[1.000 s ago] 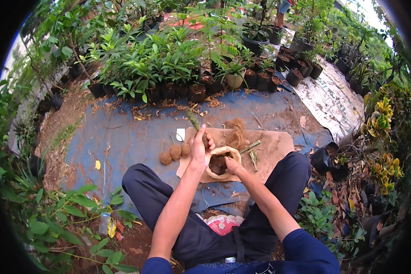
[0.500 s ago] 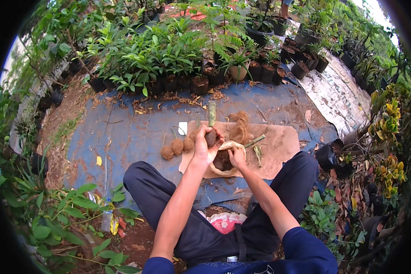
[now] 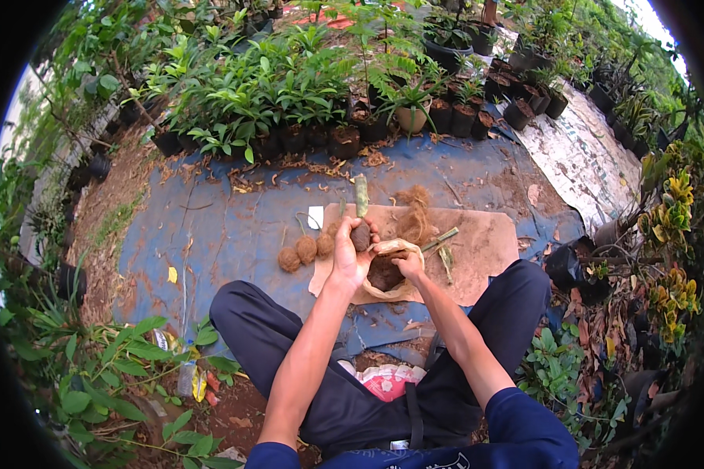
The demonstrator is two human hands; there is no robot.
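So the left grip (image 3: 350,254) is curled round a dark ball of soil (image 3: 360,237) at the foot of a green stem (image 3: 361,194), which points away from the person. I'd squeeze evenly all round, or the ball will probably crack and drop off. The right grip (image 3: 408,264) is at the mouth of a pale bag (image 3: 399,245), fingers dipping inside, so I can't tell if it's pinching any dirt.

My tip: small pinches, pressed on low and level, working right over the bag so crumbs fall back in. It's just beside the ball on a brown sheet (image 3: 481,246), which is handy. Loose fibre (image 3: 416,219) lies farther out; I'd leave it alone until the soil feels firm. The fuzzy balls (image 3: 297,254) off to the left look like a decent size guide, tbh.
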